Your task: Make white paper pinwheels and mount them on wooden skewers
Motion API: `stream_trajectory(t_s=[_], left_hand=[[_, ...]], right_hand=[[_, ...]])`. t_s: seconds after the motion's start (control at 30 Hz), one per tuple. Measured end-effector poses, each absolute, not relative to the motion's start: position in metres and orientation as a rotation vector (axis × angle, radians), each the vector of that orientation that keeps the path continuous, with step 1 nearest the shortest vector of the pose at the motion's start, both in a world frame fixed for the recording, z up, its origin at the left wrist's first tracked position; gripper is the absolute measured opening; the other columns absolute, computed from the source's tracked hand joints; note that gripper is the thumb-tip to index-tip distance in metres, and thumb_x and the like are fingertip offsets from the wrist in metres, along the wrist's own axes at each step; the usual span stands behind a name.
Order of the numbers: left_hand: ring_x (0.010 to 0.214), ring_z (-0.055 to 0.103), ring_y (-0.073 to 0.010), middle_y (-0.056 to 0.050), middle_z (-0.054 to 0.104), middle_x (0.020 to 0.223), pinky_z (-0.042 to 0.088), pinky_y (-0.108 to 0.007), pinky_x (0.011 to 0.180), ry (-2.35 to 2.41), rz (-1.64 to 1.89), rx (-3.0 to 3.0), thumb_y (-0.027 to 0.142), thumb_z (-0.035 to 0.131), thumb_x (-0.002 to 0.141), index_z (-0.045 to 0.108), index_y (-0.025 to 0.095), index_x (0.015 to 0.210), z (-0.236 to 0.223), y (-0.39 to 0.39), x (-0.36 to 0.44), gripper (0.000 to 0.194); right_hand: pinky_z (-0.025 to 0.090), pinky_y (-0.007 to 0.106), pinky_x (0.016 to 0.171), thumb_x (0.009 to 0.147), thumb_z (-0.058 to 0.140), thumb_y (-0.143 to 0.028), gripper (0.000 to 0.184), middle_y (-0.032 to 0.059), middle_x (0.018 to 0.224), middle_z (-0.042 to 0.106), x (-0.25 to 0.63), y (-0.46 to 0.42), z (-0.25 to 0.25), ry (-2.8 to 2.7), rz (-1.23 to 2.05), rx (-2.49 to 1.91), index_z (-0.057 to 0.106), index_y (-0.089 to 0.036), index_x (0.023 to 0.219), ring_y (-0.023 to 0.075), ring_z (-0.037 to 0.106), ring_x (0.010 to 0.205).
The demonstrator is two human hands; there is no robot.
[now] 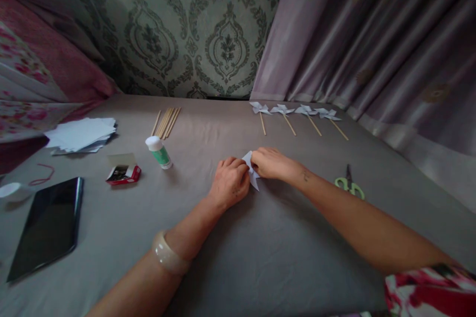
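So from my remote seat, I've got both hands on a folded white paper point(253, 180) mid-surface point(211, 272), pointy corners poking out between them. Left hand point(231, 182) sits at its 8 o'clock, fingers curled together and gripping the edge, thumb hidden. Right hand point(272, 162) comes in from 2 o'clock, fingertips bunched and pinching the other side.

Going round from the paper: four paper pinwheels point(261, 108) on sticks lie in a row toward 1 to 2 o'clock, and green-handled scissors point(349, 188) are out at 3. A white-capped glue stick point(159, 153) stands near 9 to 10, with a bunch of wooden sticks point(168, 123) around 10. Its green label is too blurry to read, same with the print on the open red box point(124, 174) at 9. Past that box there's a paper stack point(82, 134) between 9 and 10, a red string point(42, 178) at 9, and a black tablet point(48, 228) between 8 and 9, dark screen up.
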State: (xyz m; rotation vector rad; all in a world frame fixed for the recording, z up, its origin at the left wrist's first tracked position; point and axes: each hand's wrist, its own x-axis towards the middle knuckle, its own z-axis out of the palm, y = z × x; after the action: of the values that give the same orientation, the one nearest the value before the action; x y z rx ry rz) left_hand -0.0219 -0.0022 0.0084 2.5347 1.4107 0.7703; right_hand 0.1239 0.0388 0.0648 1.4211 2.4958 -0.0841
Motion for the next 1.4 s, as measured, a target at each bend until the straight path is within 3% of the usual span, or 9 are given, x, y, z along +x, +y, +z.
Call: stream_trajectory(t_s=[0.43, 0.77, 0.97, 1.07, 1.23, 1.4], left_hand=[[0.096, 0.058, -0.0228, -0.006, 0.071, 0.098, 0.043, -0.037, 0.085, 1.557, 0.881, 2.324, 0.017, 0.048, 0.086, 0.069, 0.018, 0.089, 0.011, 0.003, -0.023, 0.021], [0.096, 0.059, -0.0224, -0.007, 0.071, 0.097, 0.044, -0.037, 0.085, 1.522, 0.884, 2.395, 0.018, 0.046, 0.086, 0.069, 0.018, 0.087, 0.01, 0.005, -0.023, 0.022], [0.094, 0.06, -0.0217, -0.007, 0.071, 0.097, 0.045, -0.038, 0.086, 1.54, 0.902, 2.393, 0.018, 0.047, 0.086, 0.068, 0.018, 0.087, 0.009, 0.004, -0.025, 0.021], [0.095, 0.06, -0.0215, -0.007, 0.071, 0.098, 0.045, -0.038, 0.087, 1.549, 0.911, 2.382, 0.018, 0.047, 0.086, 0.068, 0.018, 0.088, 0.008, 0.003, -0.026, 0.021], [0.093, 0.06, -0.0207, -0.007, 0.071, 0.097, 0.045, -0.037, 0.087, 1.548, 0.904, 2.395, 0.018, 0.048, 0.085, 0.068, 0.017, 0.089, 0.005, 0.006, -0.026, 0.02], [0.092, 0.06, -0.0203, -0.007, 0.071, 0.096, 0.045, -0.037, 0.086, 1.536, 0.917, 2.407, 0.018, 0.048, 0.085, 0.068, 0.017, 0.089, 0.004, 0.006, -0.026, 0.02]], right_hand=[[0.037, 0.022, 0.062, 0.076, 0.053, -0.015, 0.027, 0.0116, 0.091, 0.073, 0.137, 0.057, 0.069, 2.534, -0.292, 1.192, 0.074, -0.015, 0.092, 0.0187, 0.065, 0.081], [0.034, 0.019, 0.052, 0.068, 0.054, -0.009, 0.027, 0.0019, 0.066, 0.068, 0.141, 0.073, 0.064, 2.551, -0.618, 1.237, 0.076, -0.012, 0.084, 0.0139, 0.06, 0.066], [0.039, 0.021, 0.059, 0.076, 0.052, -0.016, 0.028, 0.0024, 0.072, 0.071, 0.168, 0.071, 0.046, 2.718, -0.724, 1.383, 0.077, -0.012, 0.088, 0.0153, 0.062, 0.068], [0.044, 0.023, 0.068, 0.082, 0.05, -0.019, 0.03, 0.0057, 0.087, 0.073, 0.181, 0.059, 0.034, 2.846, -0.727, 1.678, 0.075, -0.012, 0.097, 0.0164, 0.063, 0.076], [0.041, 0.026, 0.089, 0.079, 0.045, -0.003, 0.04, 0.0073, 0.101, 0.068, 0.186, 0.038, 0.019, 3.086, -0.473, 1.652, 0.072, -0.016, 0.104, 0.0164, 0.059, 0.095], [0.039, 0.029, 0.09, 0.08, 0.044, 0.001, 0.042, 0.0068, 0.098, 0.065, 0.178, 0.03, 0.019, 3.089, -0.278, 1.568, 0.072, -0.018, 0.105, 0.0177, 0.052, 0.096]])
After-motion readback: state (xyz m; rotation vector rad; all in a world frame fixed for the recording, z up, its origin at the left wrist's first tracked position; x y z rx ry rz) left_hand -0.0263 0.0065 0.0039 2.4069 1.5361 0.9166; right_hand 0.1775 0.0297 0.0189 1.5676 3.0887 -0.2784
